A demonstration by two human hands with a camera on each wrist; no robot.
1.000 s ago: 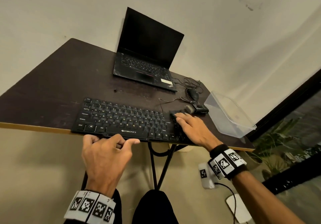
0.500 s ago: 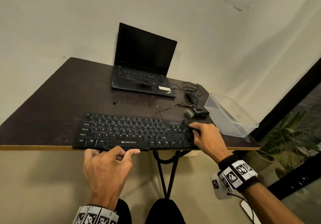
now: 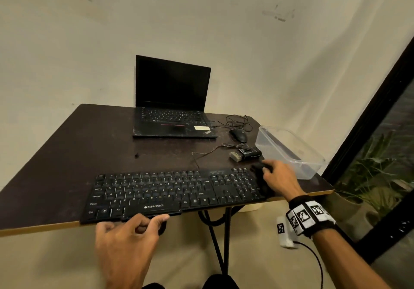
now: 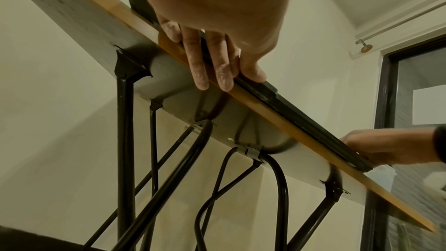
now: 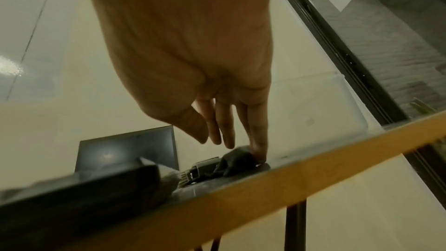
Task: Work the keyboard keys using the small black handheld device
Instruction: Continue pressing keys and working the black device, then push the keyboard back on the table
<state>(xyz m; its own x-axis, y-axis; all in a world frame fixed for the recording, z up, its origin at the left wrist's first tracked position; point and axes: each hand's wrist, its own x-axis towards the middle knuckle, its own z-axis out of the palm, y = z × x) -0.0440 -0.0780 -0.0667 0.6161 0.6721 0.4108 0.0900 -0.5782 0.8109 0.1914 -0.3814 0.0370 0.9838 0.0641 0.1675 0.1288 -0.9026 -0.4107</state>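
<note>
A black Zebronics keyboard (image 3: pixel 170 190) lies along the front edge of the dark table (image 3: pixel 67 154). The small black handheld device (image 3: pixel 257 167) sits on the table just past the keyboard's right end. My right hand (image 3: pixel 266 168) reaches over it. In the right wrist view the fingers (image 5: pixel 258 136) point down fairly straight, and one fingertip touches the device (image 5: pixel 237 159). My left hand (image 3: pixel 143 223) is at the keyboard's front rim. In the left wrist view its thumb lies on the keyboard (image 4: pixel 301 121) and its fingers (image 4: pixel 200 64) cross under the table edge.
An open black laptop (image 3: pixel 172 109) stands at the back of the table. A wired mouse (image 3: pixel 238 135) and a small gadget with a cable (image 3: pixel 246 153) lie behind the device. A clear plastic box (image 3: pixel 289 152) sits at the right edge. A dark window frame stands further right.
My right hand left the number pad keys and slid right, off the keyboard's end onto the small black device. The left hand stayed at the keyboard's front rim. The view pulled back.
</note>
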